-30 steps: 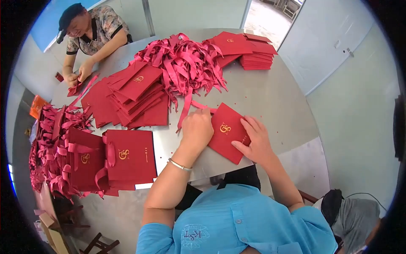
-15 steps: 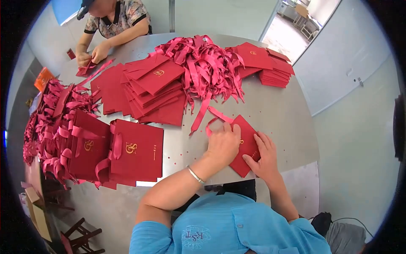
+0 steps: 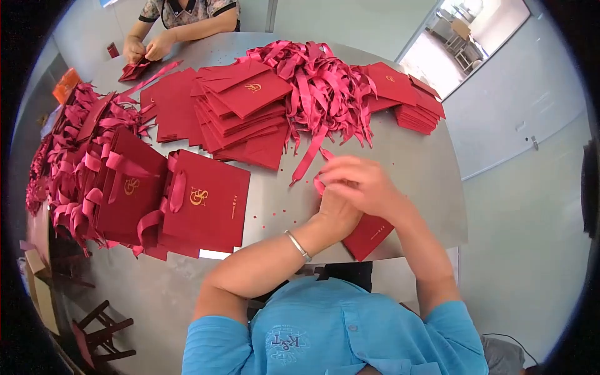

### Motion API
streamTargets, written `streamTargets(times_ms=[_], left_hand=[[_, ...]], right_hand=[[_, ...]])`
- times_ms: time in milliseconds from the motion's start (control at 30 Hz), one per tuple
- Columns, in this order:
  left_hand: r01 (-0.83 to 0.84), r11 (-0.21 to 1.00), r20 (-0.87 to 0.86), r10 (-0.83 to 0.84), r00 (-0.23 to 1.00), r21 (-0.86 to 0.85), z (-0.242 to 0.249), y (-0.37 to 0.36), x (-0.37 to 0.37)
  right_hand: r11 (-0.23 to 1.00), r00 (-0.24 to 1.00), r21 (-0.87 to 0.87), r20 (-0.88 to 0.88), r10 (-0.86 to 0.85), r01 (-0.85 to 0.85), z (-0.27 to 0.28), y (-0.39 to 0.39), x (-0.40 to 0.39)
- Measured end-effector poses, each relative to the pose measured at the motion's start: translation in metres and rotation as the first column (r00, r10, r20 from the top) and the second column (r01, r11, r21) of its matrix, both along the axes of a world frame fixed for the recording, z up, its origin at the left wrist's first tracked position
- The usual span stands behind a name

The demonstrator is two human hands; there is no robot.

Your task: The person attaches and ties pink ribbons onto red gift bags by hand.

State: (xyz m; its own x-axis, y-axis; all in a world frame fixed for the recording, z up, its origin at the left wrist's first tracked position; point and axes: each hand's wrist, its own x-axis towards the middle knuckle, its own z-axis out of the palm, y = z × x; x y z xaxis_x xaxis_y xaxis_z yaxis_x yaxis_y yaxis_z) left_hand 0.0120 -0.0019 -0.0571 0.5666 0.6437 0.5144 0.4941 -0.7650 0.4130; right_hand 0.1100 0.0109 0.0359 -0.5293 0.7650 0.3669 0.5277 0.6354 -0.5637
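1. Flat red bag [image 3: 370, 234] lies at the near table [image 3: 412, 162] edge, right in front of the person, mostly hidden under both hands.
2. Left hand [image 3: 340, 209] presses down on the bag, likely to pin it; how far it is closed I cannot tell.
3. Right hand [image 3: 359, 181] sits over the left, fingers curled, pinching a red ribbon [image 3: 320, 184] at the bag's top edge.
4. Loose ribbon pile [image 3: 319, 87] lies just beyond, within reach.
5. Finished bags with handles [image 3: 187, 206] are stacked to the left, clear of the hands.
6. Co-worker's hands [image 3: 147, 49] at the far end.
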Motion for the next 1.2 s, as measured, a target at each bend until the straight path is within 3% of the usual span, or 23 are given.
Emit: streamTargets(times_ms=[33,67,100,133,167,200,233,367,433,467,500,567,600,667,733,800,867,900,967,1033,1067,1133,1200], left_hand=[[-0.07,0.994,-0.016,0.071,0.997,0.08,-0.011,0.0,0.008],[-0.138,0.977,-0.027,0.144,0.989,0.161,-0.016,0.0,0.012],[-0.144,0.976,-0.026,0.15,0.988,0.162,-0.011,-0.001,0.012],[-0.123,0.992,-0.111,0.127,0.986,0.038,-0.003,-0.001,0.01],[-0.111,0.99,-0.192,0.092,0.977,-0.088,0.002,-0.001,0.008],[-0.115,0.99,-0.193,0.097,0.976,-0.085,0.001,-0.001,0.008],[-0.116,0.992,-0.158,0.107,0.982,-0.055,0.0,-0.002,0.009],[-0.072,0.995,-0.089,0.078,0.993,0.066,-0.012,0.003,0.008],[-0.061,0.995,-0.107,0.07,0.992,0.08,-0.002,0.004,0.004],[-0.058,0.995,-0.127,0.069,0.989,0.084,0.003,0.004,0.002],[-0.059,0.994,-0.123,0.069,0.99,0.087,0.011,0.003,0.0],[-0.064,0.994,-0.139,0.052,0.989,-0.084,0.024,0.0,-0.003],[-0.062,0.995,-0.138,0.05,0.989,-0.081,0.023,0.0,-0.003],[-0.072,0.997,-0.091,0.075,0.993,0.041,0.02,0.002,-0.003],[-0.067,0.997,-0.082,0.07,0.994,0.036,0.02,0.002,-0.003],[-0.069,0.997,-0.071,0.071,0.995,0.027,0.023,0.004,-0.004],[-0.088,0.995,-0.028,0.089,0.996,0.039,0.024,0.003,-0.004],[-0.085,0.996,-0.028,0.086,0.996,0.037,0.024,0.004,-0.005],[-0.069,0.998,0.012,0.069,0.998,0.001,0.022,0.006,-0.004],[-0.053,0.998,0.054,0.055,0.997,-0.033,0.03,0.007,-0.006],[-0.054,0.997,0.097,0.06,0.993,-0.061,0.032,0.007,-0.006],[-0.022,0.994,0.179,0.042,0.983,-0.111,0.031,0.01,-0.006],[0.015,0.979,0.302,0.048,0.952,-0.204,0.028,0.014,-0.005]], right_hand=[[0.988,0.991,-0.075,0.025,0.135,-0.133,-0.007,0.017,-0.006],[0.988,0.99,-0.074,0.028,0.14,-0.138,-0.012,0.031,-0.014],[0.982,0.965,-0.066,0.183,0.186,-0.176,-0.017,0.043,-0.022],[0.974,0.916,-0.064,0.333,0.224,-0.215,-0.02,0.049,-0.03],[0.974,0.915,-0.062,0.332,0.228,-0.22,-0.02,0.05,-0.037],[0.968,0.89,-0.16,0.386,0.244,-0.196,-0.019,0.052,-0.043],[0.954,0.86,-0.251,0.438,0.262,-0.163,-0.017,0.054,-0.047],[0.969,0.828,-0.195,0.51,0.234,-0.154,-0.015,0.058,-0.046],[0.965,0.962,-0.036,0.077,0.263,-0.261,-0.009,0.054,-0.036],[0.965,0.962,-0.033,0.083,0.261,-0.259,-0.005,0.048,-0.03],[0.986,0.982,-0.109,-0.156,0.109,-0.127,0.005,0.039,-0.026],[0.97,0.861,-0.231,-0.476,-0.178,0.072,0.025,0.022,-0.014],[0.954,0.771,-0.258,-0.571,-0.28,0.155,0.033,0.016,-0.002],[0.906,0.566,-0.13,-0.743,-0.358,0.402,0.035,0.013,0.031],[0.876,0.238,-0.133,-0.934,-0.268,0.463,0.05,-0.003,0.065],[0.819,0.178,0.019,-0.979,-0.103,0.574,0.062,-0.025,0.112],[0.631,0.213,0.102,-0.972,-0.101,0.769,0.081,-0.048,0.127],[0.629,0.213,0.102,-0.971,-0.104,0.771,0.086,-0.055,0.126],[0.379,0.287,0.158,-0.906,-0.312,0.912,0.089,-0.069,0.128],[0.398,0.364,0.121,-0.693,-0.622,0.909,0.077,-0.07,0.101],[0.481,0.483,0.162,-0.55,-0.681,0.862,0.064,-0.066,0.093],[0.668,0.66,0.114,-0.346,-0.667,0.735,0.016,-0.049,0.092],[0.756,0.697,-0.157,-0.303,-0.649,0.636,-0.032,-0.039,0.092]])
